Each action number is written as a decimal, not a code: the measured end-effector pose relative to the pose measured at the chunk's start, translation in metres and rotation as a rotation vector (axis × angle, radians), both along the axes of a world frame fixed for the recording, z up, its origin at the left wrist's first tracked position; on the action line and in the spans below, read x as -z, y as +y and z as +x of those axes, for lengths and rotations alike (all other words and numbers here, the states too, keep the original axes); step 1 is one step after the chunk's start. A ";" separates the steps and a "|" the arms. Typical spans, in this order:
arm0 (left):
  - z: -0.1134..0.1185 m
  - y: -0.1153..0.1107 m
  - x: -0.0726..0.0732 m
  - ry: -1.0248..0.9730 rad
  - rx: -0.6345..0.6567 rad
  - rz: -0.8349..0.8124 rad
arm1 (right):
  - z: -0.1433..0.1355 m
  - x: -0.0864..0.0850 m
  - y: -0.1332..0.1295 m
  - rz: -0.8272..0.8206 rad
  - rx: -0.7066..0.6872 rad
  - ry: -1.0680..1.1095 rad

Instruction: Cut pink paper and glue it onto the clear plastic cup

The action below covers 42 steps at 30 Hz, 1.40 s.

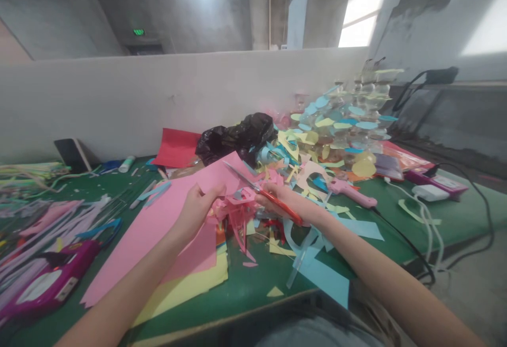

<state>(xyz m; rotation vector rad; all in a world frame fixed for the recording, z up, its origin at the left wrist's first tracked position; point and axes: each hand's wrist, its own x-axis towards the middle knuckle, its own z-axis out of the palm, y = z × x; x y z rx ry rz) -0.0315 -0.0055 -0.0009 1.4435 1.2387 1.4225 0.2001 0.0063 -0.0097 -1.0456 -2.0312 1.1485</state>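
Observation:
My right hand (pixel 291 202) grips a pair of scissors (pixel 279 203) with red handles. Their metal blades point up and to the left over the pink paper. Opposite them, my left hand (pixel 198 209) is closed on a crumpled piece of pink paper (pixel 235 209), with thin cut strips hanging below it. The exact grip of its fingertips is partly hidden. Under my left forearm lie large pink sheets (pixel 146 220), on top of yellow sheets (pixel 188 289). Blue paper pieces (pixel 325 278) lie near the table edge below my right wrist.
Paper scraps and blue and yellow discs (pixel 325 122) heap up at the back right. A pink glue gun (pixel 352 193) and cables lie right. A black plastic bag (pixel 237 136) stands behind. At left are a magenta device (pixel 55 278), sticks and a phone (pixel 71 155).

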 end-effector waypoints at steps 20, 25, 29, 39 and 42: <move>-0.005 0.002 -0.005 0.167 -0.095 -0.018 | 0.004 -0.005 0.002 0.018 0.033 -0.161; 0.003 -0.002 -0.005 0.002 -0.023 -0.017 | 0.002 0.001 0.003 0.046 0.049 -0.099; 0.009 -0.005 -0.003 -0.161 0.086 -0.088 | -0.001 0.006 0.007 0.027 0.037 -0.015; 0.009 -0.003 -0.006 -0.183 -0.014 -0.068 | 0.006 -0.007 -0.003 0.099 -0.027 -0.154; 0.003 0.000 -0.001 -0.108 0.018 -0.042 | 0.005 -0.007 -0.002 0.081 -0.030 -0.155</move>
